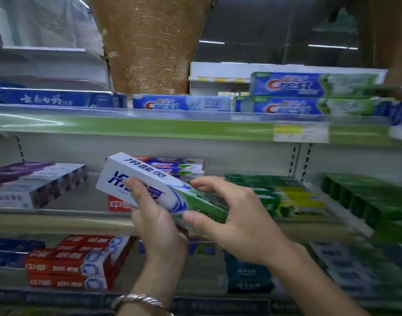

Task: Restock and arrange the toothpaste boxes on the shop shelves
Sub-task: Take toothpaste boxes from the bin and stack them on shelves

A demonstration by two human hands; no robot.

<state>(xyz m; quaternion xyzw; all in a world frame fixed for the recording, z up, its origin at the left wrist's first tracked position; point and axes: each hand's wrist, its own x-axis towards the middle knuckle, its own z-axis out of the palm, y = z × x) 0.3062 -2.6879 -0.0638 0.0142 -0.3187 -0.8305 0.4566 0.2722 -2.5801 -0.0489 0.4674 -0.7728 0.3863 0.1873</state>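
A long white and green toothpaste box (136, 176) with blue lettering is tilted in front of the middle shelf (58, 221), its white end up and to the left. My left hand (157, 226) grips it from below near the white end. My right hand (236, 215) holds its green end, thumb under and fingers over the top. A silver bracelet (140, 301) circles my left wrist. Behind the box, a short stack of red and blue boxes (172, 166) stands on the middle shelf.
The top shelf carries blue Crest boxes (286, 96) and a dark blue box (54, 99). Purple boxes (36, 183) lie at middle left, green boxes (359, 197) at middle right. Red boxes (74, 263) fill the lower left. A burlap-covered post (149, 42) rises behind.
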